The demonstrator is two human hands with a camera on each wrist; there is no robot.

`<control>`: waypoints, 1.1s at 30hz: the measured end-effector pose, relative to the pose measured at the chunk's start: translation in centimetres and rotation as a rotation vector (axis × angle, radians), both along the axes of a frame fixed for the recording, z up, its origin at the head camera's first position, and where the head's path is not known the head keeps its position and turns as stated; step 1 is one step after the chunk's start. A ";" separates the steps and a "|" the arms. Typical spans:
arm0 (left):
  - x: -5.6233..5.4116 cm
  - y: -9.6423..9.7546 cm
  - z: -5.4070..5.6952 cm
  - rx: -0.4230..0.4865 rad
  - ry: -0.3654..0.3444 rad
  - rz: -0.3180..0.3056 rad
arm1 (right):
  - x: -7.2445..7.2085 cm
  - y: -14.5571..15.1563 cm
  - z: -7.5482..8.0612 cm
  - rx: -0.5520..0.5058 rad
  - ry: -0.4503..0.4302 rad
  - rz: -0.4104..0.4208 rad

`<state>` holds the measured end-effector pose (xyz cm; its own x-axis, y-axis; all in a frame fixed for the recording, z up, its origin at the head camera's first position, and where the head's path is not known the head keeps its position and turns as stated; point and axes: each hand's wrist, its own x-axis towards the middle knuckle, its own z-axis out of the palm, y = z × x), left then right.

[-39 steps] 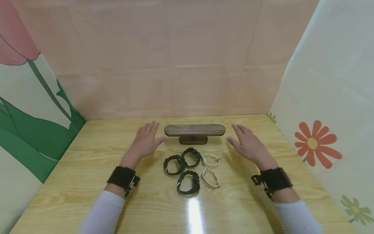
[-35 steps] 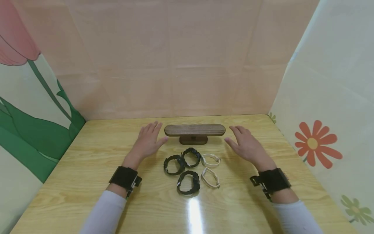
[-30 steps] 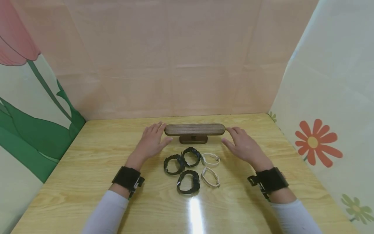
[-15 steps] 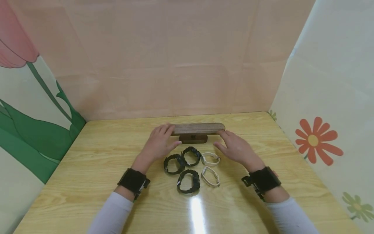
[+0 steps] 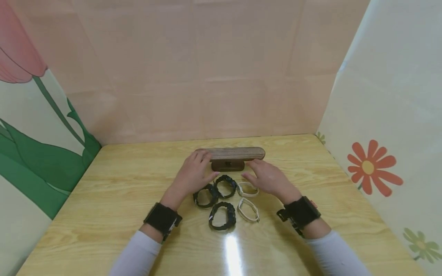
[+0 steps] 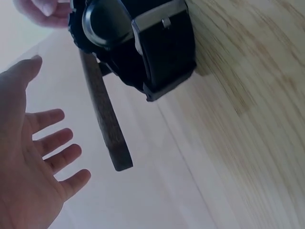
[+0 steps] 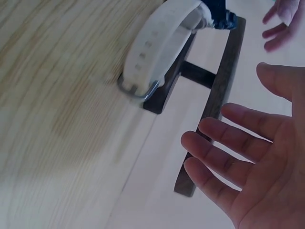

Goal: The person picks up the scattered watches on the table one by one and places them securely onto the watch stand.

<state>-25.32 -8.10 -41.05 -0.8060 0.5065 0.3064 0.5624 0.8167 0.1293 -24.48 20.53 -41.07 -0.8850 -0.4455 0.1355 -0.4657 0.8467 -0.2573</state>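
A dark wooden watch stand (image 5: 235,154), a rounded bar on a short post and base, stands near the back of the table. My left hand (image 5: 194,174) hovers open, its fingertips overlapping the bar's left end in the head view and its forearm side near a black watch (image 5: 214,193). My right hand (image 5: 271,177) is likewise open, fingers spread in the right wrist view, close over a white watch (image 7: 155,47). Two more black watches, one behind (image 5: 235,187) and one in front (image 5: 231,219), lie on their sides. A second white watch (image 5: 255,208) lies nearer me. Neither hand holds anything.
The wood-grain table (image 5: 103,207) ends at a pink cloth backdrop (image 5: 221,76). A flowered cloth wall (image 5: 397,96) closes the right side, and a tulip-printed one (image 5: 20,99) the left. Black camera bands (image 5: 162,219) sit on both wrists.
Both hands have moved inward, from outside the stand's two ends to just in front of it and over the watches' outer edges. The stand and watches keep their places.
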 end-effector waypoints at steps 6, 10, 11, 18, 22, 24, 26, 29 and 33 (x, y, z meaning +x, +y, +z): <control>0.3 0.6 0.0 -0.022 -0.008 -0.017 | 0.0 -1.3 0.1 0.015 -0.005 0.026; 0.5 0.8 -0.2 -0.029 0.007 -0.023 | -0.2 -2.1 -0.2 0.031 0.003 0.054; 0.5 0.8 -0.2 -0.032 0.013 -0.023 | -0.3 -2.3 -0.3 0.039 0.009 0.063; 0.5 1.0 -0.6 -0.041 0.056 -0.038 | -0.4 -3.5 -0.4 0.079 0.021 0.109; 0.5 1.1 -0.7 -0.050 0.061 -0.043 | -0.2 -4.1 -0.3 0.089 -0.011 0.126; 0.5 1.1 -0.7 -0.054 0.057 -0.044 | -0.2 -4.3 -0.4 0.101 -0.016 0.128; 0.6 1.1 -0.6 -0.059 0.052 -0.045 | -0.2 -4.6 -0.6 0.118 -0.004 0.130; 0.6 1.2 -0.6 -0.066 0.045 -0.051 | -0.3 -4.8 -0.8 0.145 0.012 0.134; 0.6 1.2 -0.7 -0.077 0.038 -0.052 | -0.4 -5.2 -0.9 0.157 0.012 0.145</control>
